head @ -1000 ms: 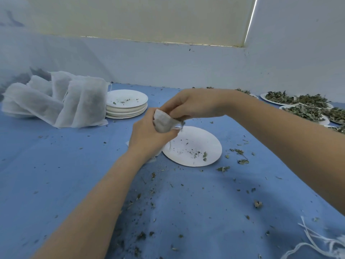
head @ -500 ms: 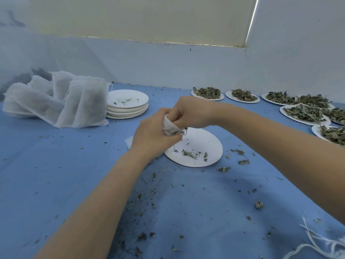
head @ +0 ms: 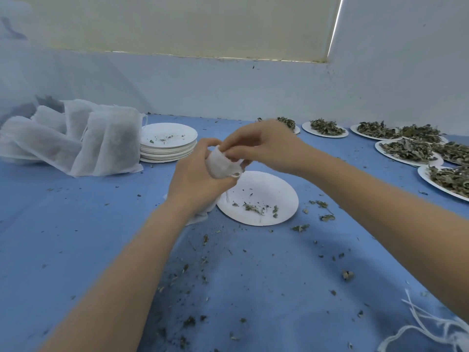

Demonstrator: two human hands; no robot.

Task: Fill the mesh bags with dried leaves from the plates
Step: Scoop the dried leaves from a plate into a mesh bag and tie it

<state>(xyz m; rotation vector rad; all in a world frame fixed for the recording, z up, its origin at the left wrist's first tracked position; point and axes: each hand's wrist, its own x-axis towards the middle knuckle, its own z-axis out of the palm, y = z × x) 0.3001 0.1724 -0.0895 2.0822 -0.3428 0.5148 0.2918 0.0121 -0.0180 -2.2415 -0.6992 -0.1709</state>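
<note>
A small white mesh bag [head: 220,165] is held above the left rim of a white paper plate [head: 274,189] that carries only a few leaf crumbs. My left hand [head: 195,179] grips the bag's body from the left, and the bag's lower part trails out under that hand. My right hand [head: 258,146] pinches the bag's top edge from the right. Several plates heaped with dried leaves [head: 406,151] line the far right of the blue cloth [head: 76,237].
Filled mesh bags [head: 76,143] lean in a pile at the far left, next to a stack of used plates [head: 167,143]. Leaf crumbs litter the cloth in front. Loose white strings [head: 431,329] lie at the bottom right. A wall runs close behind.
Both hands have shifted slightly with the bag over the plate's left edge. More leaf crumbs lie on the plate than one second ago.
</note>
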